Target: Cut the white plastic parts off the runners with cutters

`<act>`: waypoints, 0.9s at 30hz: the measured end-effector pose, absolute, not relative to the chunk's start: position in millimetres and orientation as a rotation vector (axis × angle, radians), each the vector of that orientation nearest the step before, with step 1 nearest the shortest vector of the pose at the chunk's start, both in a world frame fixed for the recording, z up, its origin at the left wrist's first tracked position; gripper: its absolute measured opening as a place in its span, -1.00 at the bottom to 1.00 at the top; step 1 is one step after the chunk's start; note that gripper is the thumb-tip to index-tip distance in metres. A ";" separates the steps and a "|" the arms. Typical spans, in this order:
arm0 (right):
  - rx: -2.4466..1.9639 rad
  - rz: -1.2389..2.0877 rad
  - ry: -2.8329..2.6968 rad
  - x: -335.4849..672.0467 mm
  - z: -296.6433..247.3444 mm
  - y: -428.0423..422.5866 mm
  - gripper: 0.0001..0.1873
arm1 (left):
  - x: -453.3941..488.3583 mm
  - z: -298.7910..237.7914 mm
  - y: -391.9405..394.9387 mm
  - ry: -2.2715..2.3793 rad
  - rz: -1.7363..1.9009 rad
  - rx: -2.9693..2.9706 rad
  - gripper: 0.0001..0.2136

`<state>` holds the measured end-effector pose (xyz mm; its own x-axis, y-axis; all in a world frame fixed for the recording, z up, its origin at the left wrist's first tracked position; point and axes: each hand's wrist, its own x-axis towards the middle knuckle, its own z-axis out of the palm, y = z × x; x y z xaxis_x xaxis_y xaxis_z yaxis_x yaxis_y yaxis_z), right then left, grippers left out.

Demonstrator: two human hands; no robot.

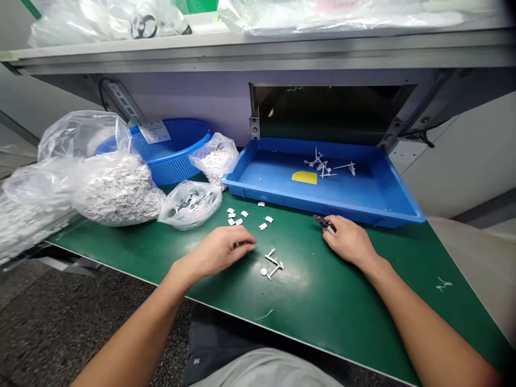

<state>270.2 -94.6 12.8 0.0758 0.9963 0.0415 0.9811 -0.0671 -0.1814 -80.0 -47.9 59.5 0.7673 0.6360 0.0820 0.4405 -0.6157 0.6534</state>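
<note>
My left hand (220,250) hovers over the green table, thumb and forefinger apart with nothing visible between them. Just right of its fingertips lies a white plastic sprue (274,263) with a round tab. Several small white plastic parts (238,221) are scattered beyond that hand. My right hand (349,239) is closed around a pair of nippers (324,222), whose dark jaws point left. Most of the handles are hidden in the palm. Behind the right hand stands a blue tray (262,189), holding white sprue pieces (322,165) and a yellow label (304,177).
On the left are a large bag of white parts (116,188), a blue basket (173,164) and two smaller bags, one open (191,204), one upright (215,156). A shelf edge (226,54) runs overhead. Thin white scraps (444,283) lie at the right.
</note>
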 end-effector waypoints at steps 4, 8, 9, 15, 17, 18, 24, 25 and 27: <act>-2.161 0.124 -2.040 270.5 13.1 -95.1 -0.80 | -58.8 53.5 -67.8 0.782 0.200 2.301 -0.87; -2.153 0.143 -2.037 273.1 11.9 -93.3 -0.79 | -54.4 45.1 -73.1 0.664 0.138 2.297 -0.85; -2.146 0.145 -2.030 273.4 11.7 -93.1 -0.79 | -53.8 42.9 -72.4 0.645 0.149 2.306 -0.85; -1.833 0.271 -1.995 247.3 20.7 -104.9 -0.78 | -41.8 27.6 -71.9 0.834 0.540 2.112 -0.86; -1.691 0.359 -2.063 227.6 26.4 -114.2 -0.77 | -33.7 23.3 -75.1 0.916 0.750 1.886 -0.83; -1.650 0.398 -2.099 217.7 28.8 -119.1 -0.77 | -29.4 21.8 -76.8 0.934 0.848 1.783 -0.81; -1.691 0.440 -2.100 187.3 31.4 -133.8 -0.77 | -9.5 22.4 -80.1 0.858 0.986 1.437 -0.83; -1.696 0.445 -2.085 187.3 30.8 -133.5 -0.76 | -7.8 22.7 -79.9 0.837 0.975 1.368 -0.83; -1.675 0.469 -2.055 188.9 29.8 -132.1 -0.74 | -5.3 22.2 -79.4 0.806 0.965 1.236 -0.82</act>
